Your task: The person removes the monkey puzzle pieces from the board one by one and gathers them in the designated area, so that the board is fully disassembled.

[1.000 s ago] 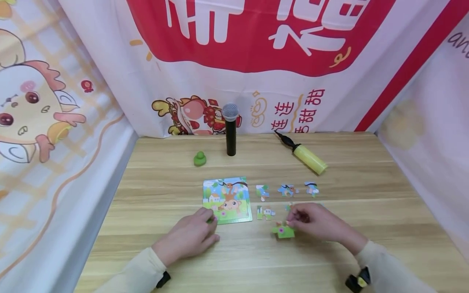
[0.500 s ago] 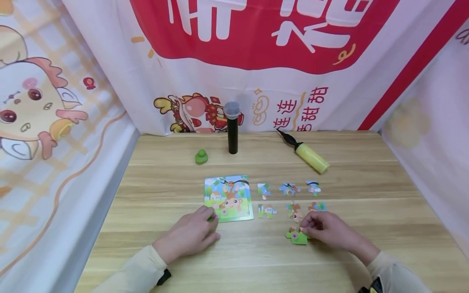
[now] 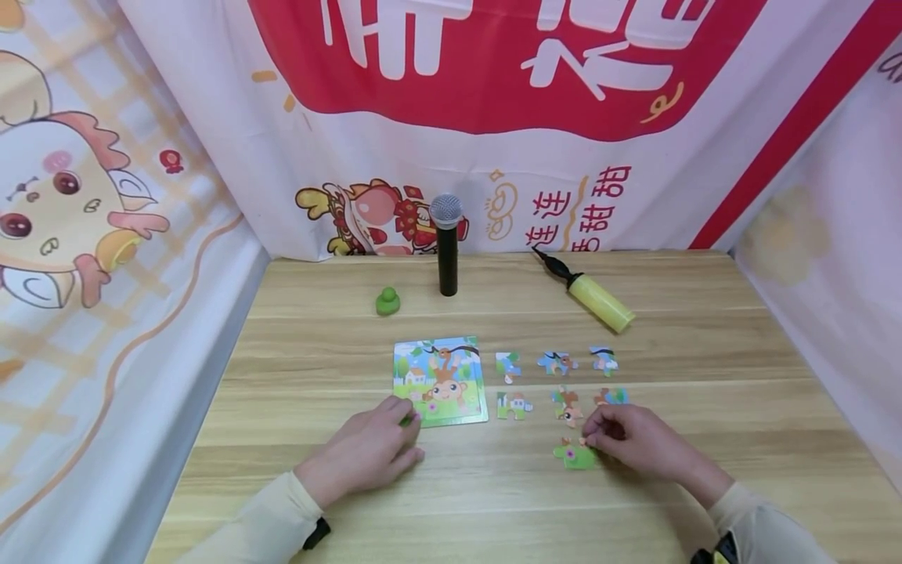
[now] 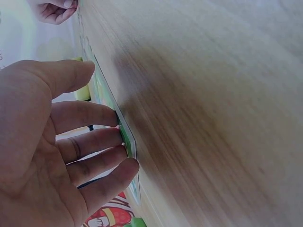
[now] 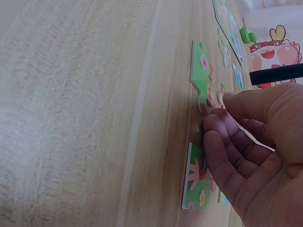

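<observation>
My left hand (image 3: pixel 368 453) rests with its fingertips on the lower left corner of a square monkey picture puzzle board (image 3: pixel 437 388). In the left wrist view, those fingers (image 4: pixel 102 158) are gently bent against the board's edge, the thumb apart. My right hand (image 3: pixel 637 442) pinches the right edge of a green puzzle piece (image 3: pixel 579 457) with a pink flower, which lies on the table. The right wrist view shows the thumb and fingertips close at that piece's tab (image 5: pixel 202 101). Another green puzzle piece (image 5: pixel 195 184) lies just under this hand, hidden from the head view.
Several loose puzzle pieces (image 3: pixel 514 406) lie in rows right of the board. Behind stand a black microphone (image 3: pixel 447 254) and a small green duck-like figure (image 3: pixel 387 301). A yellow hand pump (image 3: pixel 599 301) lies at the back right. Printed cloth (image 3: pixel 493 157) encloses the table.
My right hand has moved right and slightly toward me with the flower piece, setting it below the monkey-face piece; over the last half second it shifts only slightly. My left hand stays at the board.
</observation>
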`<act>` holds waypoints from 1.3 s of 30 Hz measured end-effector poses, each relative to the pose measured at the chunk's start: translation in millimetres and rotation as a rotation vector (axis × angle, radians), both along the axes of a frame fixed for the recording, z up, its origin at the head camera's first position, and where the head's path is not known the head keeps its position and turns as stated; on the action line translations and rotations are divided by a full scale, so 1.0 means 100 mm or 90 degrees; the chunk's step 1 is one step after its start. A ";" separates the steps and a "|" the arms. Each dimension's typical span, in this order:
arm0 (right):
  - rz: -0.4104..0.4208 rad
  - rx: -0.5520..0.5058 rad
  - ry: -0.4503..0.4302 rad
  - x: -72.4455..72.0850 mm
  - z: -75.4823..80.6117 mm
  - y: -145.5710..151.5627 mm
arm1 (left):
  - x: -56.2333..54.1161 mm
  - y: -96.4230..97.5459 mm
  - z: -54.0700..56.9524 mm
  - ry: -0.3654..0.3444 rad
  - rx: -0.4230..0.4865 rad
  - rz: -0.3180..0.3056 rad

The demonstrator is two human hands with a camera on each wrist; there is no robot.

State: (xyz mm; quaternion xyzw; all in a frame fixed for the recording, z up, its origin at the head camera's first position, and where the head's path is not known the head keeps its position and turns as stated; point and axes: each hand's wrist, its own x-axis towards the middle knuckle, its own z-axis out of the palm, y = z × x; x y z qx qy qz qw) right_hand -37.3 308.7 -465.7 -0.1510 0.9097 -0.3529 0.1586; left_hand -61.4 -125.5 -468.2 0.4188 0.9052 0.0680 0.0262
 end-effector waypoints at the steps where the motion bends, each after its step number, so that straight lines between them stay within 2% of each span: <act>1: 0.000 -0.001 0.000 0.00 0.01 0.00 | 0.00 0.00 0.00 -0.003 -0.002 0.002; 4: 0.002 0.001 0.011 -0.02 0.04 -0.04 | 0.02 0.01 0.02 -0.010 -0.007 0.003; 8: 0.012 -0.012 0.012 -0.15 0.07 -0.22 | 0.04 0.02 0.04 -0.001 -0.007 0.002; 12: 0.015 -0.034 0.007 -0.34 0.11 -0.59 | 0.06 0.01 0.05 0.007 0.001 0.002; 16: 0.022 -0.036 -0.003 -0.52 0.15 -1.09 | 0.06 0.00 0.04 0.008 0.008 0.001; 20: 0.076 -0.044 -0.011 -0.70 0.15 -1.62 | 0.06 -0.01 0.04 0.009 0.009 0.002; 24: 0.162 -0.013 0.049 -0.84 0.03 -2.04 | 0.06 -0.03 0.02 0.011 0.018 -0.001; 26: 0.190 0.021 0.102 -0.88 -0.05 -2.16 | 0.06 -0.03 0.00 0.013 0.026 -0.006; 29: 0.198 0.058 0.150 -0.89 -0.12 -2.28 | 0.06 -0.04 -0.02 0.013 0.033 -0.012; 34: 0.158 0.069 0.145 -0.87 -0.13 -2.38 | 0.05 -0.07 -0.01 0.011 0.036 -0.011; 39: 0.139 0.067 0.124 -0.87 -0.11 -2.41 | 0.02 -0.13 0.01 -0.016 0.053 -0.012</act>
